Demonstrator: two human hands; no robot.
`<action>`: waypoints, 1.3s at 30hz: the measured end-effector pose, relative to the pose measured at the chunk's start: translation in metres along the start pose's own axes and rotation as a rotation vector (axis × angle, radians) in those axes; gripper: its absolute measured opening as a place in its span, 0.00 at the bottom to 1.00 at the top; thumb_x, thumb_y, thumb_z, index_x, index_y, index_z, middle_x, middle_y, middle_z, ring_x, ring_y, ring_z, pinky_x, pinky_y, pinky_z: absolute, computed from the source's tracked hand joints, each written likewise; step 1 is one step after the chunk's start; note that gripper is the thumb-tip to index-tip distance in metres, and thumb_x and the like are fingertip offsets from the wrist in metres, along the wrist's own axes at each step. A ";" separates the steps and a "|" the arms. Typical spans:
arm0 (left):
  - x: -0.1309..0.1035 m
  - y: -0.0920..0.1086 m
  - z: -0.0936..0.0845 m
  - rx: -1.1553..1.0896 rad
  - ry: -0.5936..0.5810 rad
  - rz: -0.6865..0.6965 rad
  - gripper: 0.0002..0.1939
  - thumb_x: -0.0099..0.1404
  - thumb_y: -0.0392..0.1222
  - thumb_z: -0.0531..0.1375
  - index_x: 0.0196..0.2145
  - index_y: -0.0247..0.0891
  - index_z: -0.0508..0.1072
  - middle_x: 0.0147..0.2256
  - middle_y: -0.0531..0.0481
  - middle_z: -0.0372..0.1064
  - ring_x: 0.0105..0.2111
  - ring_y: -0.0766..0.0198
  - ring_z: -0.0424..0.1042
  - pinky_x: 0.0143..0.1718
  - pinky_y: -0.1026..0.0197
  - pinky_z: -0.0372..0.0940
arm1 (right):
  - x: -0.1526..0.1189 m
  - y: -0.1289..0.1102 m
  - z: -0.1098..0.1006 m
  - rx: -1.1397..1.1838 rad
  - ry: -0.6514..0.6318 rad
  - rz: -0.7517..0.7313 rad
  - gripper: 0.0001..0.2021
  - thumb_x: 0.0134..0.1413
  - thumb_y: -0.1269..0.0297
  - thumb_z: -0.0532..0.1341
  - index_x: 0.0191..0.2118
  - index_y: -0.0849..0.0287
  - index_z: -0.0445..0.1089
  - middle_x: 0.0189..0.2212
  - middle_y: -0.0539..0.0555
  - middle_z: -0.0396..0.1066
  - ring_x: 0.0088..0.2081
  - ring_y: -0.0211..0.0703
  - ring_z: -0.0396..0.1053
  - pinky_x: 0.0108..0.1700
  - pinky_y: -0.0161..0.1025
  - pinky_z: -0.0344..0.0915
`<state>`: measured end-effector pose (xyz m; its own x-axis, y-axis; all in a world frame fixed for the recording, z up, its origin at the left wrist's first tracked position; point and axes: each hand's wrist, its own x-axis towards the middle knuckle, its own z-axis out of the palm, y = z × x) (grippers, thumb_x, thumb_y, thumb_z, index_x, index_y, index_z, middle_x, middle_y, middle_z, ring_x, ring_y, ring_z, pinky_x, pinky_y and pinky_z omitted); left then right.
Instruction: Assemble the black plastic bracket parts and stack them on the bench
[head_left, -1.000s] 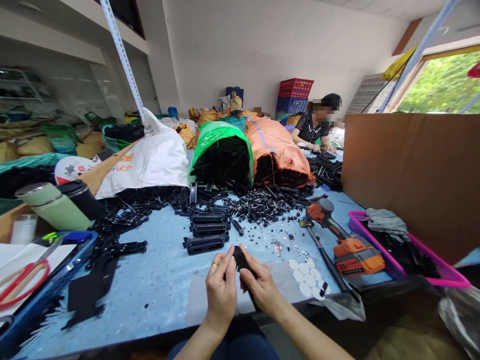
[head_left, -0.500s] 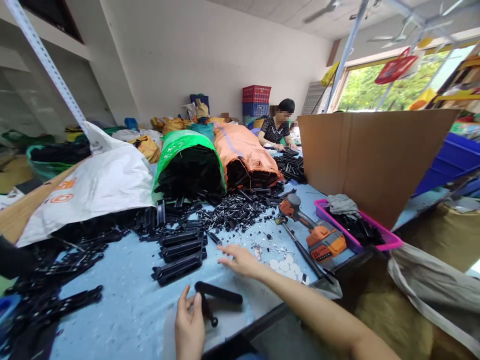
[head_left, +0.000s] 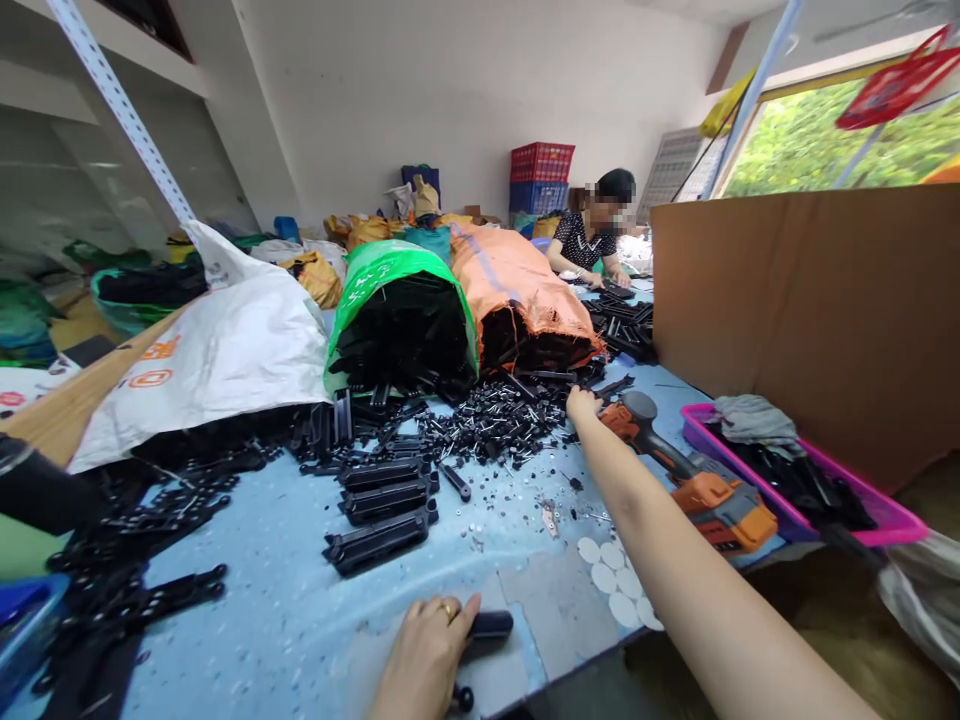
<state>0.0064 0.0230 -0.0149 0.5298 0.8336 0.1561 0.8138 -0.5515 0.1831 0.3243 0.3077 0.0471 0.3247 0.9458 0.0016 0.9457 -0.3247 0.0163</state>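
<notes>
My left hand (head_left: 427,650) is at the table's near edge, its fingers curled over a black hinged plastic part (head_left: 491,626). One rounded arm of that part sticks out past my thumb, and a ball-like end shows below. My right hand (head_left: 584,403) is stretched far forward to the right edge of a heap of small black pieces and screws (head_left: 502,420), beside the orange-and-black cordless power tool (head_left: 727,505). Its fingers look bent; what they hold, if anything, is hidden. Several long black plastic parts (head_left: 382,537) lie in a row left of centre.
Green (head_left: 405,255), orange (head_left: 517,265) and white sacks (head_left: 225,350) spill black parts. White discs (head_left: 609,580) lie near my right forearm. A pink basket (head_left: 892,530) and a cardboard panel (head_left: 810,320) stand at right. Another person (head_left: 589,240) works at the far end.
My right hand has moved forward and right, from above the table's middle to the heap by the power tool. My left hand has closed over the black hinged part. The view has turned slightly.
</notes>
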 end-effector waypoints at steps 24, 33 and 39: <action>-0.001 0.026 -0.029 -0.234 -0.130 -0.197 0.19 0.60 0.52 0.54 0.45 0.39 0.64 0.42 0.44 0.65 0.44 0.53 0.63 0.43 0.54 0.58 | -0.288 0.007 0.024 -0.041 -0.185 -1.285 0.16 0.63 0.53 0.44 0.39 0.59 0.62 0.33 0.55 0.67 0.32 0.41 0.66 0.31 0.35 0.53; -0.011 0.027 -0.023 -0.240 -0.014 -0.118 0.23 0.54 0.57 0.59 0.40 0.39 0.62 0.37 0.47 0.65 0.38 0.54 0.66 0.36 0.58 0.59 | -0.313 0.000 0.004 -0.058 -0.044 -1.174 0.13 0.63 0.56 0.46 0.41 0.55 0.62 0.34 0.55 0.65 0.34 0.44 0.64 0.31 0.38 0.52; -0.011 0.024 -0.021 -0.242 0.004 -0.165 0.21 0.57 0.57 0.57 0.39 0.37 0.63 0.35 0.46 0.67 0.38 0.54 0.67 0.36 0.57 0.60 | -0.300 -0.006 0.006 -0.043 -0.007 -1.195 0.12 0.62 0.56 0.47 0.40 0.56 0.63 0.34 0.55 0.65 0.34 0.44 0.64 0.32 0.39 0.53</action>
<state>0.0152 -0.0007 0.0081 0.3937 0.9128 0.1088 0.8079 -0.4001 0.4327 0.2217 0.0261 0.0405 -0.7594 0.6493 -0.0428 0.6482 0.7606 0.0376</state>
